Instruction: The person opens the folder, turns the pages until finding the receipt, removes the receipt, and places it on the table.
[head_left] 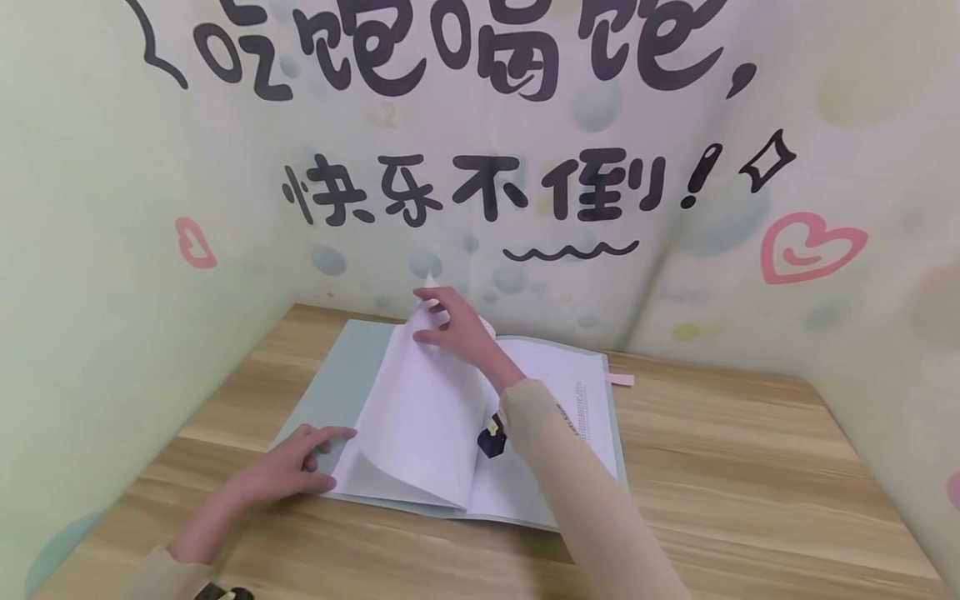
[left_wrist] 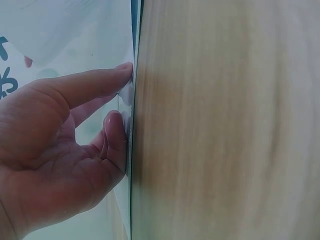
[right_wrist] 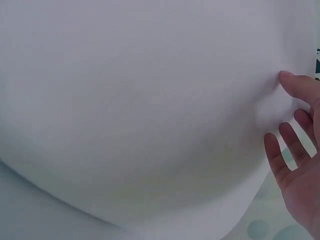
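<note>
An open book (head_left: 536, 492) with white pages and a pale blue-green cover (head_left: 341, 362) lies on the wooden table. One white page (head_left: 427, 400) is raised and curves over the left half. Near its top corner my right hand (head_left: 457, 329) pinches it, with the thumb on the page face; in the right wrist view the page fills most of the picture beside the hand (right_wrist: 302, 145). At the book's lower left, the thumb and index finger of my left hand (head_left: 281, 467) touch the pages. The left wrist view shows this hand (left_wrist: 60, 140) against the book's edge.
The wooden table (head_left: 720, 467) extends to the right of the book. A pink tab (head_left: 620, 380) sticks out from the book's right side. Behind the table stands a pale wall (head_left: 750, 317) with dark lettering; another wall (head_left: 90, 292) borders the left.
</note>
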